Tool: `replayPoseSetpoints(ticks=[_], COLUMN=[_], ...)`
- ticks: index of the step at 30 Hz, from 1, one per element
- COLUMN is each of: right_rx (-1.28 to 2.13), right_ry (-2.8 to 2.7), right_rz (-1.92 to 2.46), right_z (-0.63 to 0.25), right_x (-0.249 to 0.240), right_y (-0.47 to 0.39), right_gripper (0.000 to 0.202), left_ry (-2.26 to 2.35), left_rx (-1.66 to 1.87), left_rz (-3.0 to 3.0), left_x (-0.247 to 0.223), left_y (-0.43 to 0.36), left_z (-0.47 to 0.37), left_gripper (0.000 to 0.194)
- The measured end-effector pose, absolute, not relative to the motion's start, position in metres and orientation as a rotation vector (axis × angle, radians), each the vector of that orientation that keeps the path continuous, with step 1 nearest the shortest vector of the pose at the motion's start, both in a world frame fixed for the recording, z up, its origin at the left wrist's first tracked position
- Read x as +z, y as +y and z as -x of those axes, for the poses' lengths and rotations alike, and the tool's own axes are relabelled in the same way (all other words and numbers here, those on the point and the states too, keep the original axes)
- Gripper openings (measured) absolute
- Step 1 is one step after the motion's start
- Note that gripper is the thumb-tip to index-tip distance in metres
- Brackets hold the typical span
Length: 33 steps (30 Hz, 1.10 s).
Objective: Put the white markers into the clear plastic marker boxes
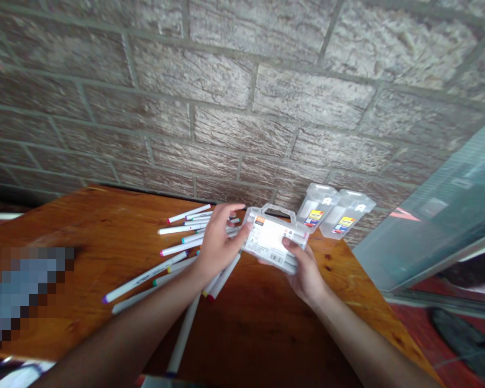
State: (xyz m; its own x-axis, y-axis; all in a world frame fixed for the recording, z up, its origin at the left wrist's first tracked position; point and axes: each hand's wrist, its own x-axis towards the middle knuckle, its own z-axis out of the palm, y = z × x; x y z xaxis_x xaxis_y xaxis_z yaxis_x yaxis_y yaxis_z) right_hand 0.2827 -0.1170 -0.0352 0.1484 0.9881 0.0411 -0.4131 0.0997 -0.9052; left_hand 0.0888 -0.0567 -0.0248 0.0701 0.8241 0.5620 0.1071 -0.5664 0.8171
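A clear plastic carrying case (pixel 269 245) with a moulded handle is held tilted above the table. Its face bears a white label with an orange patch and a barcode, and pale shapes show inside. My right hand (pixel 307 269) grips the case's lower right side, thumb on the label and fingers beneath. At the left edge, my left hand (pixel 220 237) touches the case with its thumb; the index finger stretches out apart from it near the top corner. Several white markers (pixel 181 248) with coloured ends lie loose under and around my left hand and forearm, which partly cover them.
Two clear plastic containers (pixel 341 218) with yellow and blue labels stand at the table's back right, by the brick wall (pixel 222 129). The wooden table (pixel 267 328) ends at right near a glass panel (pixel 440 215). A pixelated blue patch (pixel 20 291) covers something at left.
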Motion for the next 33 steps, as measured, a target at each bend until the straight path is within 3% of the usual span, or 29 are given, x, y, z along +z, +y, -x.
replayPoseSetpoints(ticks=[2, 5, 8, 17, 28, 33], right_rx=[1.281, 1.331, 1.319, 1.041, 0.718, 0.808], right_ry=[-0.819, -0.826, -0.84, -0.909, -1.088, -1.082], right_rz=[0.882, 0.863, 0.877, 0.965, 1.08, 1.072], right_z=[-0.286, -0.292, -0.298, -0.305, -0.318, -0.314], right_x=[-0.035, -0.037, -0.039, -0.047, -0.053, -0.051], right_y=[-0.116, -0.113, -0.109, -0.096, -0.095, -0.096], right_gripper=[0.046, 0.048, 0.044, 0.042, 0.05, 0.048], left_ry=[0.933, 0.72, 0.579, 0.534, 0.424, 0.51], left_rx=[1.507, 1.23, 1.073, 1.029, 1.108, 1.058], left_rz=[-1.556, -1.347, -1.269, -1.297, -1.315, -1.278], left_x=[-0.026, -0.027, -0.026, -0.026, -0.032, -0.034], left_y=[-0.048, -0.042, -0.045, -0.048, -0.044, -0.043], left_z=[-0.088, -0.092, -0.095, -0.091, -0.092, -0.091], left_gripper=[0.042, 0.029, 0.031, 0.048, 0.046, 0.048])
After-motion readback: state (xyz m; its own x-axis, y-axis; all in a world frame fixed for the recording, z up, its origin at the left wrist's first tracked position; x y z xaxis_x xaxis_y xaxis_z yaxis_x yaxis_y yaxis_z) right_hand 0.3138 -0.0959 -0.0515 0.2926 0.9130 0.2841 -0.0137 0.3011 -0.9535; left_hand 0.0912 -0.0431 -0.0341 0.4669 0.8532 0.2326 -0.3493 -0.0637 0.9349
